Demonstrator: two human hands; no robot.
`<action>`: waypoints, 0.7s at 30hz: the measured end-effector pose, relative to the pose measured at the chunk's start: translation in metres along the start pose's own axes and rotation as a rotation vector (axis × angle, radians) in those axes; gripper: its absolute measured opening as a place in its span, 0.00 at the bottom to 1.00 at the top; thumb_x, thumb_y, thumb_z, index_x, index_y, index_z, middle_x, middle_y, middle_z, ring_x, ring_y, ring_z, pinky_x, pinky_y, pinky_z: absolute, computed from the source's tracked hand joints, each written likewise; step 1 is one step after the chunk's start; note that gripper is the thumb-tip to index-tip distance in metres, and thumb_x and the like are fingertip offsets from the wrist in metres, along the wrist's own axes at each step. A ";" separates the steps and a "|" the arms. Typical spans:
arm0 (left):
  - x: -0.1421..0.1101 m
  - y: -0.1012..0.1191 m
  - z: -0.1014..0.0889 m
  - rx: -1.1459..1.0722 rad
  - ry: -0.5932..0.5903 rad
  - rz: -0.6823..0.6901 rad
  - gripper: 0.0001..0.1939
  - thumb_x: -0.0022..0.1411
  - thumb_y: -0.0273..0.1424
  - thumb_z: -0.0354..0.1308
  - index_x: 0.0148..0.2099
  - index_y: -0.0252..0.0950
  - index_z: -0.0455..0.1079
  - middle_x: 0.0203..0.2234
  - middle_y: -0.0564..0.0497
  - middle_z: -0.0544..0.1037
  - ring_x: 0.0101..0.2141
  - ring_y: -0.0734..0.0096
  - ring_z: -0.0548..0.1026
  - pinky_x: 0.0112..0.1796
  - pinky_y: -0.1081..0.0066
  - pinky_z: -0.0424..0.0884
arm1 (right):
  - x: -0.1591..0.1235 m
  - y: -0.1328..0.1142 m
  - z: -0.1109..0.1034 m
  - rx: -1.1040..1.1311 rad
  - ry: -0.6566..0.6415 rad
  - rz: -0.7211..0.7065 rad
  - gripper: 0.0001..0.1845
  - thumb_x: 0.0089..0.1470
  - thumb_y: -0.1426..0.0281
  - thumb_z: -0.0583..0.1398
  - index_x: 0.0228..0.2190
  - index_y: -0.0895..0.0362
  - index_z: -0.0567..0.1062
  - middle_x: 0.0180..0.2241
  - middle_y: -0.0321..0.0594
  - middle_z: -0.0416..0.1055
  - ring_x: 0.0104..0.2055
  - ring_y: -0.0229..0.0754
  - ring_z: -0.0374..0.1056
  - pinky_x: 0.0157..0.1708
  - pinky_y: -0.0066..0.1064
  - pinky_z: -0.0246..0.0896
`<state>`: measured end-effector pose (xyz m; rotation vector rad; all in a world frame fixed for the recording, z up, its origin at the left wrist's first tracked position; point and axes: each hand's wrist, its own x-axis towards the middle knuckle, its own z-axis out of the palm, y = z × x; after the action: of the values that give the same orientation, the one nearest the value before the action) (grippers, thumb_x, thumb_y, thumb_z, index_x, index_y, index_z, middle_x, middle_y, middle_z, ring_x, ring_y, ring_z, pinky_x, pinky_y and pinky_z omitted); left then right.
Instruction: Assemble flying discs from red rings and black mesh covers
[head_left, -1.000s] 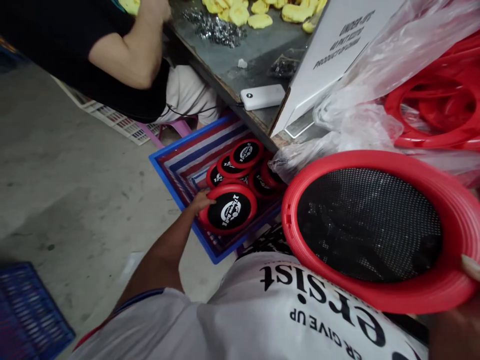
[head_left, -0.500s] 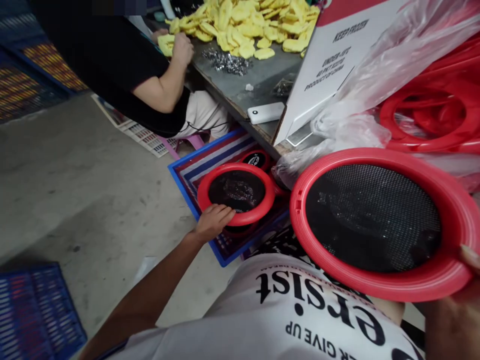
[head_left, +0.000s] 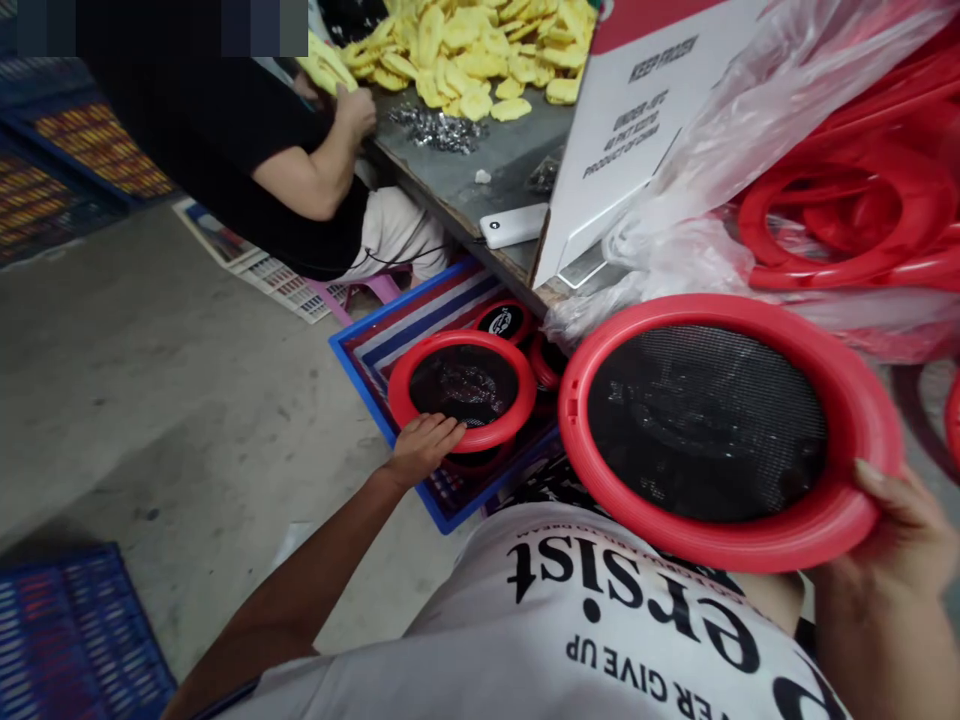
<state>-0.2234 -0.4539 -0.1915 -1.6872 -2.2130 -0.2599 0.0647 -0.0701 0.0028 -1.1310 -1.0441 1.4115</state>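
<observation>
My right hand point(head_left: 904, 515) grips the right rim of a large round red ring with a black mesh centre point(head_left: 709, 425), thumb on top. I hold this ring tilted over my lap, close to the camera. Down to the left, my left hand point(head_left: 427, 447) has its fingers over the near rim of a second red ring with black mesh point(head_left: 463, 385). The thumb there is hidden. This ring lies on top of other red rings in a blue-edged crate point(head_left: 358, 372); one of them carries a black centre with a white print point(head_left: 504, 322).
A grey table point(head_left: 442, 165) holds a yellow heap point(head_left: 480, 50), shiny bits point(head_left: 439, 128), a white device point(head_left: 514, 226) and a carton flap point(head_left: 622, 130). Red rings point(head_left: 847, 215) lie in clear plastic at right. A co-worker's arm point(head_left: 311, 175) is across; a blue crate point(head_left: 82, 630) stands lower left.
The large ring has shifted slightly left and away from the camera with my right hand, which shows more fully. My left hand stays on its ring. The co-worker's hand has lifted a yellow piece.
</observation>
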 end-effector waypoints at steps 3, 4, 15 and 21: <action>0.000 0.000 0.003 0.034 0.002 0.005 0.21 0.67 0.23 0.50 0.57 0.41 0.74 0.46 0.47 0.82 0.47 0.61 0.76 0.51 0.60 0.69 | 0.004 0.008 0.001 -0.034 -0.080 -0.005 0.16 0.28 0.74 0.65 0.26 0.51 0.82 0.31 0.36 0.79 0.30 0.41 0.70 0.56 0.50 0.64; 0.000 0.000 0.004 0.036 -0.009 0.005 0.21 0.67 0.23 0.50 0.58 0.41 0.73 0.46 0.47 0.82 0.47 0.61 0.76 0.51 0.60 0.69 | 0.006 0.011 0.001 -0.032 -0.081 0.007 0.17 0.28 0.74 0.66 0.27 0.51 0.83 0.30 0.35 0.78 0.30 0.40 0.70 0.53 0.47 0.66; -0.011 -0.003 0.026 0.017 -0.024 -0.059 0.22 0.66 0.24 0.49 0.59 0.40 0.71 0.45 0.44 0.81 0.47 0.58 0.75 0.50 0.59 0.68 | -0.018 0.033 0.022 0.014 -0.219 0.210 0.26 0.29 0.70 0.70 0.37 0.57 0.81 0.31 0.36 0.80 0.28 0.41 0.73 0.30 0.34 0.72; -0.020 0.020 0.064 -0.005 -0.099 -0.099 0.25 0.63 0.22 0.48 0.61 0.34 0.70 0.44 0.41 0.80 0.44 0.56 0.74 0.45 0.59 0.69 | -0.017 0.048 0.027 0.105 -0.300 0.230 0.26 0.36 0.69 0.69 0.43 0.55 0.78 0.35 0.35 0.80 0.32 0.41 0.75 0.40 0.38 0.74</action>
<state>-0.2098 -0.4439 -0.2591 -1.6280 -2.3732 -0.2109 0.0302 -0.0935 -0.0368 -1.0070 -1.0562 1.8404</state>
